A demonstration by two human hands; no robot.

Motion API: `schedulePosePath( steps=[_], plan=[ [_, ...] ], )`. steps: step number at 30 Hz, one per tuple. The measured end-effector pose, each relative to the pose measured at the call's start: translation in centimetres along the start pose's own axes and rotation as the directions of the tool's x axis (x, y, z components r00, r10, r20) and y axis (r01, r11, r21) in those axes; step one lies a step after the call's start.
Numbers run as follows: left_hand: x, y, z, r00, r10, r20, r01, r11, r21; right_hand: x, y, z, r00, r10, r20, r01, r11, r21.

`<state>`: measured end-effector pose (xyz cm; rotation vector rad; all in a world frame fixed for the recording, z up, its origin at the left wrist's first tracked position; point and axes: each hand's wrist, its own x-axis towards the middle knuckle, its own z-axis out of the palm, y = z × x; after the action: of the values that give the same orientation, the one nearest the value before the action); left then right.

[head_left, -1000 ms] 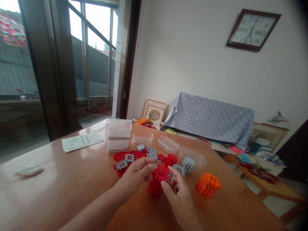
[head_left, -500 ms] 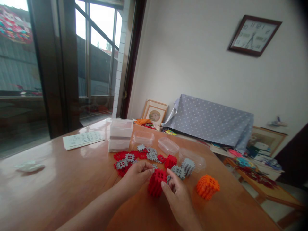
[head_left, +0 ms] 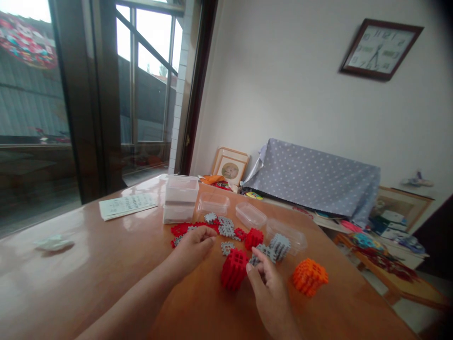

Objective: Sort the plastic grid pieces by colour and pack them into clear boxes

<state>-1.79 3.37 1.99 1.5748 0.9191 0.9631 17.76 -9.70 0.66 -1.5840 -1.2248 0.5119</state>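
A stack of red interlocking plastic tiles [head_left: 233,270] stands upright on the table, in front of me. Just right of it is my right hand [head_left: 267,278], thumb and index finger apart at the stack's edge, with the other fingers curled. I cannot tell whether the thumb touches the stack. My left hand [head_left: 198,243] is over the loose tiles to the left of the stack, fingers pinched together; anything between them is hidden. Close by lie flat red tiles [head_left: 180,229], a loose grey tile [head_left: 227,248] and a group of grey tiles [head_left: 226,227].
Beyond my right hand are a smaller red stack [head_left: 254,238] and a grey stack [head_left: 280,245]. An orange stack [head_left: 309,277] stands at right. Clear plastic trays [head_left: 250,215], white boxes [head_left: 181,191], a written sheet [head_left: 128,206] and a crumpled plastic bag [head_left: 54,242] are also on the table.
My left hand has moved left, away from the red stack to the loose tiles. My right hand's thumb and index finger have drawn back slightly to the stack's right side.
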Motion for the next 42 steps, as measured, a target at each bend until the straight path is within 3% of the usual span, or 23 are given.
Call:
schedulePosePath(
  steps=[5, 8, 12, 18, 26, 31, 33, 35, 37, 38, 40, 42],
  plan=[
    [1.5, -1.0, -3.9, 0.974, 0.047, -0.221, 0.011, 0.967, 0.255, 0.0, 0.1, 0.2, 0.999, 0.017, -0.033, -0.018, 1.000, -0.014],
    [1.2, -1.3, -4.7, 0.983, 0.072, -0.170, 0.024, 0.863, 0.505, 0.0, 0.6, 0.4, 0.999, 0.021, -0.038, -0.022, 1.000, -0.019],
    [0.2, -1.5, -4.0, 0.999, 0.013, -0.052, 0.033, 0.631, 0.775, 0.2, 1.3, 0.5, 0.999, 0.014, -0.052, -0.014, 1.000, 0.007],
    [-0.3, -1.4, -3.0, 0.996, -0.087, -0.009, 0.054, 0.526, 0.849, 0.1, 1.3, 0.3, 0.994, 0.014, -0.111, -0.009, 0.999, 0.043],
    [-0.1, -1.8, -3.1, 0.998, -0.005, 0.062, -0.053, 0.452, 0.891, -0.2, 0.5, 0.4, 0.992, -0.019, -0.128, 0.027, 0.998, 0.057],
    [0.2, -1.8, -3.2, 0.995, 0.075, 0.066, -0.095, 0.496, 0.863, -0.2, 0.7, 0.6, 0.992, -0.025, -0.120, 0.034, 0.997, 0.068],
    [0.3, -1.3, -3.1, 0.993, 0.119, 0.017, -0.084, 0.585, 0.807, -0.3, 0.7, 0.5, 0.990, -0.030, -0.140, 0.041, 0.997, 0.072],
    [0.4, -0.7, -2.8, 0.993, 0.110, -0.043, -0.058, 0.771, 0.634, -0.3, 0.7, 0.5, 0.983, -0.052, -0.173, 0.064, 0.996, 0.063],
    [0.3, -0.1, -2.3, 0.999, 0.024, -0.039, -0.013, 0.962, 0.273, -0.2, 0.8, 0.4, 0.975, -0.074, -0.208, 0.088, 0.995, 0.055],
    [0.3, 0.2, -2.0, 1.000, -0.026, 0.000, 0.026, 0.999, 0.046, -0.2, 0.8, 0.5, 0.972, -0.081, -0.221, 0.095, 0.994, 0.055],
    [0.1, 0.6, -1.4, 0.990, -0.094, 0.109, 0.127, 0.928, -0.351, 0.0, 0.8, 0.5, 0.967, -0.096, -0.236, 0.112, 0.992, 0.052],
    [-0.2, 1.0, -0.9, 0.967, -0.144, 0.209, 0.241, 0.781, -0.576, 0.1, 0.5, 0.5, 0.961, -0.132, -0.241, 0.143, 0.989, 0.026]
  ],
)
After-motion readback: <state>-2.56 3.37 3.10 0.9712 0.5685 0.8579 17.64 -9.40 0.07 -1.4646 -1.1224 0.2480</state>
